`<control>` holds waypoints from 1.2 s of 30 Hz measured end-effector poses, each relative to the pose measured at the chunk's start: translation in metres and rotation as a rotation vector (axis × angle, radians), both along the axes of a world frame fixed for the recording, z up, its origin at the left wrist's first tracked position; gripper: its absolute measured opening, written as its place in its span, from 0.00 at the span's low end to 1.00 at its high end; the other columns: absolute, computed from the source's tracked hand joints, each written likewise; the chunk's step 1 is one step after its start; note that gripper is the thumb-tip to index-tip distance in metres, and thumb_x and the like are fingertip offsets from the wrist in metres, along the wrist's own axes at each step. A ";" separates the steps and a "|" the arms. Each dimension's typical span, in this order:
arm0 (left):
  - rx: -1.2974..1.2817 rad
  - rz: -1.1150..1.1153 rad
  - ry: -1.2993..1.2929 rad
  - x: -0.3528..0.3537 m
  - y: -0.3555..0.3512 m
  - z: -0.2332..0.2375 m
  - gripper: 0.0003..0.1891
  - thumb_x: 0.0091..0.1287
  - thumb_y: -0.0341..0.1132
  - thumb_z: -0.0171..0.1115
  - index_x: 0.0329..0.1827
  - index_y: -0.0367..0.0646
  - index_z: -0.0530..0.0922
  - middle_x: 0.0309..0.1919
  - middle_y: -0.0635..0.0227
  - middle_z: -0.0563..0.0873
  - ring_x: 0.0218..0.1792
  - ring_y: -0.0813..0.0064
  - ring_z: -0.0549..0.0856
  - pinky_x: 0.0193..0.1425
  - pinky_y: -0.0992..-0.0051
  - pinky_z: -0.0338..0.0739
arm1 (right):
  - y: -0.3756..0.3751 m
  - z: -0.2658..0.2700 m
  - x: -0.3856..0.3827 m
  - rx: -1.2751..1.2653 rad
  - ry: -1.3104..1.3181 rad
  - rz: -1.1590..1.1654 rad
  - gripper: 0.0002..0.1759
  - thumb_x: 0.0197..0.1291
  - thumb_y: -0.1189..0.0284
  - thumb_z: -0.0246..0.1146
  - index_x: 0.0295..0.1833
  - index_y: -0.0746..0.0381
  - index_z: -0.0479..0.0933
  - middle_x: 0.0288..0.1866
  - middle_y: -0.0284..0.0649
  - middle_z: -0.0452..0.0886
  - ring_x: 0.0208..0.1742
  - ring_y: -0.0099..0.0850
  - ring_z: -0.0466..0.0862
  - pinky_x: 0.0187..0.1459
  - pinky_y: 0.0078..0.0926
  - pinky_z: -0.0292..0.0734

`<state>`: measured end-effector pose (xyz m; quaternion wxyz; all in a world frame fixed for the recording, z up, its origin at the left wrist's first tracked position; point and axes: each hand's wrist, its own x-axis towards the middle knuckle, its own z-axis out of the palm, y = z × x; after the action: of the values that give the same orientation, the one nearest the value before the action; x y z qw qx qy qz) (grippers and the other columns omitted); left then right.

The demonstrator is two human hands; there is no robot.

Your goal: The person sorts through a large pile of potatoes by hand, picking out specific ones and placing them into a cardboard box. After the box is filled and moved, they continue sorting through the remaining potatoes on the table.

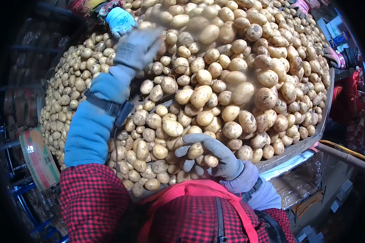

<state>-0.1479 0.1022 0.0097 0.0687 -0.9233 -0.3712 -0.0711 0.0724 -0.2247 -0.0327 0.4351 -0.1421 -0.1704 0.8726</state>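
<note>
A large heap of pale, soil-marked potatoes (200,96) fills the middle of the view. At its upper left, my left hand (138,48), in a grey glove, is over the potatoes; motion smears its fingers, so their grip cannot be made out. Close to my body, my right hand (221,156), also gloved in grey, curls around a few small potatoes (195,150). Its thumb and fingertips show around them. Blue knit covers my left forearm, with a dark band at the wrist.
A co-worker's blue-gloved hand (121,21) is just beyond my left hand. Other people's gloved hands (332,56) touch the heap's right edge. A metal rim (298,146) bounds the potatoes at right. A printed carton (38,158) stands at left.
</note>
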 end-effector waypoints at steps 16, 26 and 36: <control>-0.470 0.113 0.091 -0.026 -0.096 -0.008 0.25 0.73 0.55 0.67 0.67 0.54 0.84 0.60 0.58 0.84 0.59 0.51 0.85 0.66 0.58 0.79 | -0.002 0.004 -0.003 -0.136 0.052 -0.006 0.33 0.85 0.51 0.46 0.81 0.64 0.66 0.66 0.48 0.85 0.52 0.28 0.89 0.43 0.19 0.81; -0.709 0.243 -0.018 -0.040 -0.091 -0.001 0.33 0.63 0.60 0.76 0.66 0.49 0.86 0.57 0.57 0.85 0.58 0.56 0.84 0.67 0.60 0.78 | -0.003 0.003 -0.007 -0.124 0.061 -0.028 0.33 0.86 0.50 0.46 0.82 0.63 0.65 0.67 0.49 0.84 0.52 0.30 0.89 0.44 0.22 0.80; -0.871 0.168 -0.092 -0.037 -0.125 0.014 0.24 0.74 0.53 0.66 0.66 0.48 0.84 0.52 0.56 0.91 0.52 0.51 0.90 0.60 0.59 0.83 | 0.000 0.013 -0.003 -0.075 -0.061 -0.006 0.33 0.86 0.51 0.45 0.82 0.63 0.65 0.67 0.47 0.84 0.53 0.29 0.89 0.44 0.20 0.80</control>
<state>-0.1845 -0.0232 0.0240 -0.3376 -0.8286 -0.4430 0.0566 0.0693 -0.2251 -0.0192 0.4266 -0.1853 -0.1501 0.8724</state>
